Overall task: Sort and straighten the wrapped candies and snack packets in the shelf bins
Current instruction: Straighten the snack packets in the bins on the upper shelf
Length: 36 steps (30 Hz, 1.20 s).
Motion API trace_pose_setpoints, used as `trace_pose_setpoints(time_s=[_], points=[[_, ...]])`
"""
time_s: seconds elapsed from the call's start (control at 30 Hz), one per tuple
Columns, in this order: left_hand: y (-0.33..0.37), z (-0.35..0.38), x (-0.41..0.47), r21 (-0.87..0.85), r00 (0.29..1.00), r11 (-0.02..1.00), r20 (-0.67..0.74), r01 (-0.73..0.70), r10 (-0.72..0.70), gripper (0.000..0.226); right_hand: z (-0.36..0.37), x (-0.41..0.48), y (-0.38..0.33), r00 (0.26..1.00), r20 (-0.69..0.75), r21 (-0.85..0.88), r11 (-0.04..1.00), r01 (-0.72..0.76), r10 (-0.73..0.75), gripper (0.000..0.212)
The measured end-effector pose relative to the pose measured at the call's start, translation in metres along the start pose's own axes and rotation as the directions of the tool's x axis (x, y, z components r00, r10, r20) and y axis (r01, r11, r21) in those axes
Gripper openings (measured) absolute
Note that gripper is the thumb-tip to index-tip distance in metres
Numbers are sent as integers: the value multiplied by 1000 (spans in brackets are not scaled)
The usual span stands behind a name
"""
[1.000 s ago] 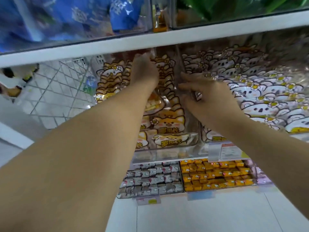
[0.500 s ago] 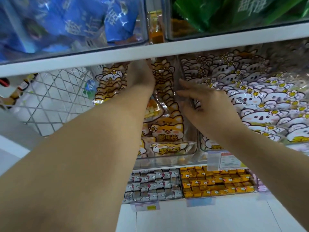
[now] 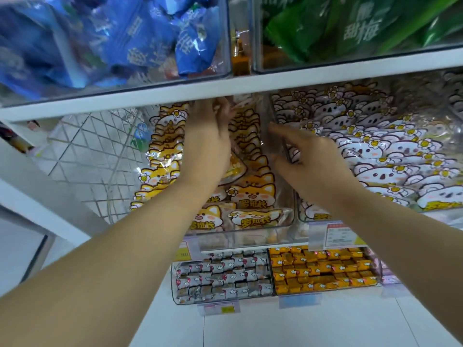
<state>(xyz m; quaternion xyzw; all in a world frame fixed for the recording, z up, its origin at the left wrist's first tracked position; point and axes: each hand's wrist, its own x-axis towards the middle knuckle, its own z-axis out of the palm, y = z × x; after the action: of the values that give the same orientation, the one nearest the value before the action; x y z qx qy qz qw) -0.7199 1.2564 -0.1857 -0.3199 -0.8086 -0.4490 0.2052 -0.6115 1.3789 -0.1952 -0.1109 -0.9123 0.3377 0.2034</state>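
Upward goes my view since half a second ago, so the top bins fill more of the frame, while both hands sit about where they were. The fox packets [image 3: 250, 194] stand in files in the middle clear bin, their row running from the bin's front at 6 o'clock back to 12 o'clock under the white shelf board [image 3: 325, 76]. The left hand [image 3: 208, 141] lies on them with fingers straight, gripping nothing; its fingertips are blurred. One packet [image 3: 234, 169] under that palm looks askew to me. The right hand [image 3: 310, 161], at 3 o'clock from the left, has its fingers spread and relaxed with nothing in them, just beside the clear wall [image 3: 293, 196] that parts this bin from the koala packets [image 3: 375, 156]. I judge the left hand better placed for the row, since it is already on it. Headroom at 12 o'clock is tight under the board; free room lies toward 6 o'clock. Blue packets [image 3: 140, 38] and green packets [image 3: 350, 28] sit above, grey candies [image 3: 220, 276] and orange candies [image 3: 323, 269] below.
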Motion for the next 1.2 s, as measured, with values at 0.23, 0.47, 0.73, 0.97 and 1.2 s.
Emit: trace_pose_setpoints(time_s=[0.23, 0.47, 0.73, 0.97, 1.2], points=[[37, -16, -41, -195, 983, 976, 131, -100, 127, 14, -15, -14, -10, 981, -102, 311, 942, -125, 164, 54], [65, 13, -38, -214, 970, 972, 201, -94, 138, 16, -53, -27, 13, 953, -231, 270, 954, -130, 195, 21], [102, 60, -17, -100, 961, 992, 257, -79, 103, 28, -109, -42, 60, 961, -236, -214, 956, -199, 147, 44], [112, 101, -1, 90, 978, 996, 210, -19, 0, 30, -144, -44, 106, 963, -132, -503, 821, -270, 236, 36], [118, 128, 14, 346, 948, 937, 277, 52, -155, 35, -137, -48, 119, 968, -82, -509, 825, -247, 239, 37]])
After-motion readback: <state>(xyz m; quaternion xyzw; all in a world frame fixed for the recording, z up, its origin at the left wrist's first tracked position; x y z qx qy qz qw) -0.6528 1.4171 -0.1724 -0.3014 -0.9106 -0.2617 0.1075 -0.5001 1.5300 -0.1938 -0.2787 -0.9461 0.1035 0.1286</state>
